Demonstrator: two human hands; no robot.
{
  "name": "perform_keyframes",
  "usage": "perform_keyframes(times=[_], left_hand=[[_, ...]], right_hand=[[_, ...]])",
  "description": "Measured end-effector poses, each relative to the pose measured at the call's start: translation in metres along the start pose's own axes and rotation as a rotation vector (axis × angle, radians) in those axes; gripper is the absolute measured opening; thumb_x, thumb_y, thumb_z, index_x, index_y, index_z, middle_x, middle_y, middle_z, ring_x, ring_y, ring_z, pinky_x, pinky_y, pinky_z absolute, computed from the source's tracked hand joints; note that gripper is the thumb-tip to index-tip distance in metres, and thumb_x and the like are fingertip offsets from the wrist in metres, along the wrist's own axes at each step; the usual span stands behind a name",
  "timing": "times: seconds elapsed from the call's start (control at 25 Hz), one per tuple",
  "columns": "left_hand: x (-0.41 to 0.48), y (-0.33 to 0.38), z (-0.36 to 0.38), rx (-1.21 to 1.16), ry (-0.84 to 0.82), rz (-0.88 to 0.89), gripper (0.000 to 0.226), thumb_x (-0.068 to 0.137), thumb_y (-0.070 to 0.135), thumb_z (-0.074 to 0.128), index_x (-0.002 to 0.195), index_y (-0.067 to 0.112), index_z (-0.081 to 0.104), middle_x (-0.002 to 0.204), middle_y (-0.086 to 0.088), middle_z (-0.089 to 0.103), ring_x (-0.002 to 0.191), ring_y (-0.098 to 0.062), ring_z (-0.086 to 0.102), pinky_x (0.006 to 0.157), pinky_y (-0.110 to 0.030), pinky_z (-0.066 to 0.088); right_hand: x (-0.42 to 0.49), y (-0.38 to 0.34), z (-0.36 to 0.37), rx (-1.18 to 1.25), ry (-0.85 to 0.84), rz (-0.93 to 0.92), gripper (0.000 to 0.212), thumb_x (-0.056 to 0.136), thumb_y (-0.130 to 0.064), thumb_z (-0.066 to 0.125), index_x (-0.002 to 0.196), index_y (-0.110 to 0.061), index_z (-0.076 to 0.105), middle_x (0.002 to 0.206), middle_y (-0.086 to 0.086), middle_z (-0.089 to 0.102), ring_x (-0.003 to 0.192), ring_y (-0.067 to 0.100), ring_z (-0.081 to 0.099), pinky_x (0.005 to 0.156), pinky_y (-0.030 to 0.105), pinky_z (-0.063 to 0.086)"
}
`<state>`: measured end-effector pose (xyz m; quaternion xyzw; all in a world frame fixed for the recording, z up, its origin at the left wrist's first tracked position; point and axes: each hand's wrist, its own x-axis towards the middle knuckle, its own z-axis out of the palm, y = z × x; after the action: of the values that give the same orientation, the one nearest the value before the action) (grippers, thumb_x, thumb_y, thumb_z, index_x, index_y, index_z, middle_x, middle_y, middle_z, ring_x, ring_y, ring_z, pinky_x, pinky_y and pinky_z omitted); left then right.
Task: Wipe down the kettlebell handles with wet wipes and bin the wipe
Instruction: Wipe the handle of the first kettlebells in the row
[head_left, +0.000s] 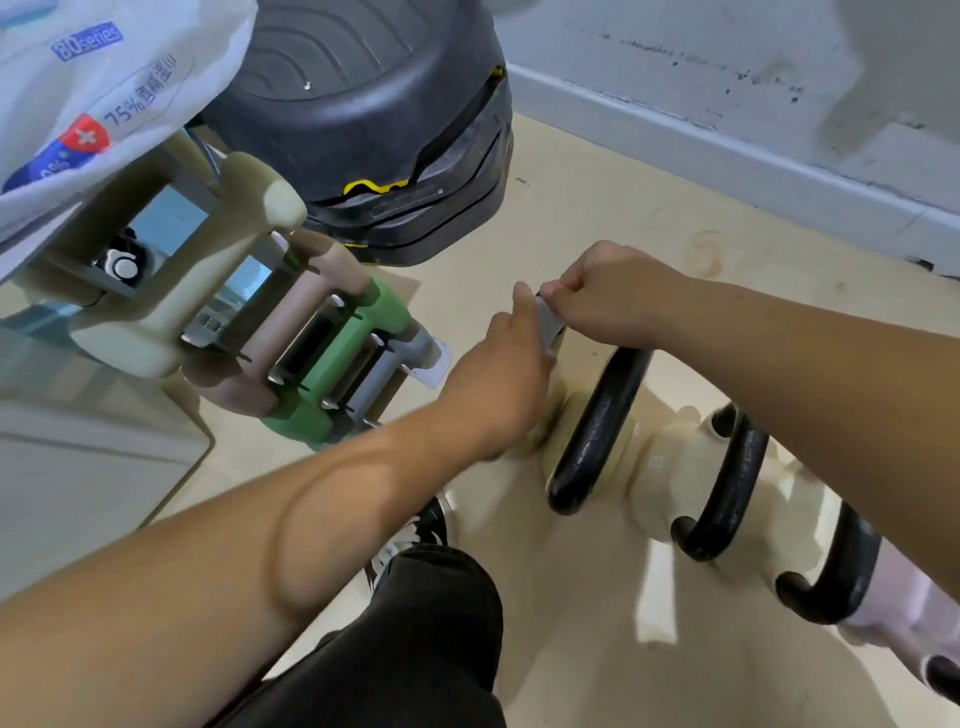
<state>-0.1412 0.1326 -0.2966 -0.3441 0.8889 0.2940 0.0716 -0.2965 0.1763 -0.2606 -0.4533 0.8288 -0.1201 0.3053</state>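
Over the top of the farthest black kettlebell handle (597, 415) in a floor row of cream kettlebells (670, 467), the right hand (602, 296) pinches a small pale wipe (549, 319) in curled fingers, while the left hand (504, 379) lays its thumb against it, its other fingers too blurred to judge.

A gym or workout corner, viewed from above. Cream kettlebells (670, 467) with black loop handles sit in a row on the pale floor (597, 218) at lower right. Coloured dumbbells (311, 374) stand racked side by side at left, black ridged plastic exercise gear (363, 104) fills the top centre, and a scuffed grey wall (727, 62) with a skirting board (727, 150) crosses the upper right.
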Motion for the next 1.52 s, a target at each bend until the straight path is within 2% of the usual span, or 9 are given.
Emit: perform_keyframes(times=[0.16, 0.32, 0.52, 0.68, 0.8, 0.96, 1.24, 1.4, 1.52], left_hand=[[-0.064, -0.04, 0.03, 0.245, 0.196, 0.221, 0.076, 0.099, 0.009, 0.045, 0.161, -0.002, 0.003, 0.133, -0.018, 0.044, 0.089, -0.031, 0.058, 0.064, -0.029, 0.043], [-0.051, -0.024, 0.018, 0.089, 0.139, 0.056, 0.066, 0.103, 0.022, 0.044, 0.158, 0.001, 0.013, 0.122, -0.019, 0.053, 0.091, -0.038, 0.062, 0.067, -0.039, 0.046], [0.014, -0.017, -0.02, -0.333, -0.183, -0.103, 0.018, 0.091, 0.021, 0.062, 0.098, 0.006, 0.053, 0.079, -0.007, 0.058, 0.074, -0.024, 0.059, 0.068, -0.036, 0.05], [-0.02, -0.025, -0.002, -0.48, -0.088, -0.072, 0.048, 0.097, 0.035, 0.064, 0.139, 0.019, 0.049, 0.122, -0.001, 0.066, 0.111, -0.019, 0.064, 0.092, -0.034, 0.052], [-0.068, -0.041, 0.04, -0.425, 0.157, -0.019, 0.072, 0.103, 0.03, 0.057, 0.162, 0.016, 0.017, 0.159, -0.002, 0.041, 0.143, -0.015, 0.041, 0.114, -0.029, 0.035], [-0.069, -0.043, 0.056, -0.503, 0.258, -0.057, 0.06, 0.1, 0.033, 0.057, 0.154, 0.021, 0.032, 0.14, 0.0, 0.057, 0.128, -0.019, 0.056, 0.106, -0.04, 0.047], [-0.037, -0.036, 0.024, -0.338, 0.221, -0.182, 0.038, 0.093, 0.041, 0.062, 0.127, 0.027, 0.05, 0.087, 0.008, 0.063, 0.075, -0.016, 0.065, 0.061, -0.03, 0.047], [-0.027, -0.016, 0.013, -0.264, 0.153, -0.068, 0.064, 0.096, 0.03, 0.059, 0.151, 0.019, 0.028, 0.105, 0.001, 0.062, 0.088, -0.026, 0.065, 0.064, -0.033, 0.045], [0.017, 0.007, -0.006, -0.175, 0.005, -0.153, 0.089, 0.101, 0.027, 0.054, 0.161, 0.013, -0.009, 0.129, -0.011, 0.059, 0.106, -0.029, 0.06, 0.079, -0.035, 0.044]], right_hand=[[-0.001, -0.007, 0.003, -0.128, 0.007, -0.051, 0.051, 0.093, -0.059, 0.053, 0.103, -0.016, 0.079, 0.104, 0.008, 0.075, 0.099, 0.029, 0.065, 0.089, 0.039, 0.056], [0.004, -0.007, 0.006, -0.175, 0.034, -0.033, 0.052, 0.089, -0.061, 0.058, 0.103, -0.015, 0.079, 0.093, 0.009, 0.072, 0.09, 0.03, 0.064, 0.085, 0.038, 0.057], [0.006, -0.004, 0.006, 0.002, 0.048, -0.009, 0.045, 0.092, -0.053, 0.057, 0.093, -0.014, 0.08, 0.087, 0.007, 0.075, 0.078, 0.02, 0.063, 0.073, 0.033, 0.053], [-0.001, -0.01, 0.005, -0.154, 0.074, -0.058, 0.054, 0.088, -0.062, 0.058, 0.098, -0.013, 0.079, 0.069, 0.007, 0.062, 0.066, 0.019, 0.056, 0.067, 0.033, 0.05], [-0.005, -0.014, 0.01, -0.193, 0.09, -0.084, 0.068, 0.085, -0.071, 0.056, 0.108, -0.011, 0.076, 0.109, 0.009, 0.065, 0.096, 0.027, 0.062, 0.084, 0.041, 0.054], [-0.005, -0.011, 0.012, -0.137, 0.097, -0.103, 0.065, 0.086, -0.07, 0.057, 0.108, -0.012, 0.076, 0.119, 0.009, 0.066, 0.099, 0.029, 0.062, 0.09, 0.043, 0.054], [0.003, -0.017, 0.012, -0.077, 0.104, -0.045, 0.05, 0.091, -0.056, 0.054, 0.09, -0.011, 0.077, 0.069, 0.009, 0.064, 0.074, 0.028, 0.062, 0.075, 0.037, 0.057], [-0.003, -0.015, 0.003, 0.108, 0.064, 0.086, 0.034, 0.092, -0.032, 0.056, 0.074, -0.003, 0.064, 0.066, 0.01, 0.055, 0.072, 0.035, 0.057, 0.068, 0.034, 0.05], [-0.008, -0.013, -0.004, 0.231, -0.033, 0.102, 0.031, 0.095, -0.017, 0.054, 0.107, 0.007, 0.071, 0.096, 0.021, 0.066, 0.09, 0.04, 0.06, 0.085, 0.04, 0.053]])
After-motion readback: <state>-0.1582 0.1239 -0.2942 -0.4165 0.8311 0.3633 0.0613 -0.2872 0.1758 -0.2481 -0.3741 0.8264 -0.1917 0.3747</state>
